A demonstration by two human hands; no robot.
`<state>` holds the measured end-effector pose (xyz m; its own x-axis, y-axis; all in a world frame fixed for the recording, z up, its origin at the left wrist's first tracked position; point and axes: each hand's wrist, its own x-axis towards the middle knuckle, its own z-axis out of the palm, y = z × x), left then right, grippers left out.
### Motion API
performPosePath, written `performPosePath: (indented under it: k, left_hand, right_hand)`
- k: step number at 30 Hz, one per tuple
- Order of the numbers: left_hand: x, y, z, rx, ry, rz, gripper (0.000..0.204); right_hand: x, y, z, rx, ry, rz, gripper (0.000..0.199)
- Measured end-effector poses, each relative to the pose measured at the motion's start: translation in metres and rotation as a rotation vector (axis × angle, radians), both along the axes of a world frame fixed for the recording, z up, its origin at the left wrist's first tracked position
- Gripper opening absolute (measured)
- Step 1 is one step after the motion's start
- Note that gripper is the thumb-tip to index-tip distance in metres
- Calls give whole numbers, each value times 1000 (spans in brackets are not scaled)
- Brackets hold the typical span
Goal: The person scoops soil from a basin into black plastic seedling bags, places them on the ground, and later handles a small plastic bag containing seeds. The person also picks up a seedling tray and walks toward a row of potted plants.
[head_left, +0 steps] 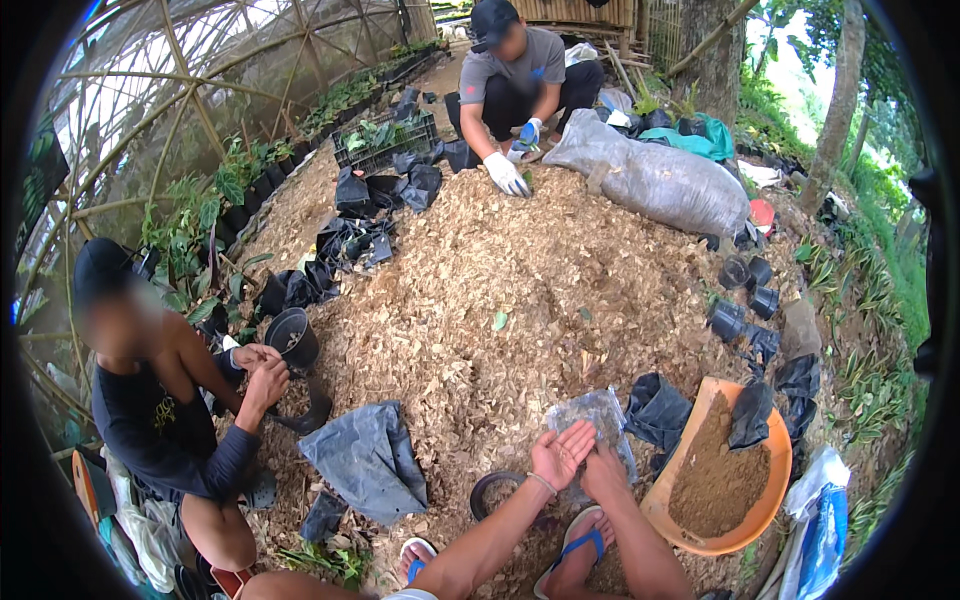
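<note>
My left hand [562, 456] is held palm up with its fingers stretched out, and nothing shows on the palm. Right beside it, my right hand [606, 474] has its back toward me and its fingers bent; their tips and anything they hold are hidden. Both hands are over a clear plastic bag or sheet [572, 408] on the dry, chopped leaf litter [480, 330]. To the right is an orange basin [787, 465] with brown soil [722, 480] in it. A black plant bag [657, 412] lies between the basin and the plastic.
At left a crouching person [165, 400] handles a black pot [292, 338]; a flattened black bag [365, 460] lies nearby. Another gloved person [515, 80] squats at the far side by a full grey sack [660, 178]. Black pots [727, 318] lie at right. A dark ring [497, 492] sits near my feet.
</note>
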<state>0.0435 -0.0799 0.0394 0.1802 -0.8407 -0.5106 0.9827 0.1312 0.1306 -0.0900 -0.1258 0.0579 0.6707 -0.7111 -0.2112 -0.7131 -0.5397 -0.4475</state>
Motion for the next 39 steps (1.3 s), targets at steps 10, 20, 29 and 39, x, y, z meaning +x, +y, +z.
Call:
performPosePath:
  k: [10, 20, 29, 39]
  left_hand:
    - [2, 4, 2, 18, 17, 8, 62]
    - [3, 4, -2, 19, -2, 4, 63]
    - [0, 3, -5, 17, 16, 9, 63]
    - [-3, 1, -9, 14, 22, 6, 63]
  right_hand:
    - [8, 6, -25, -142, 83, 57, 37]
    - [5, 3, -26, -50, 46, 49, 28]
    - [-2, 3, -35, -67, -10, 14, 19]
    - [-6, 0, -29, -32, -67, -31, 22]
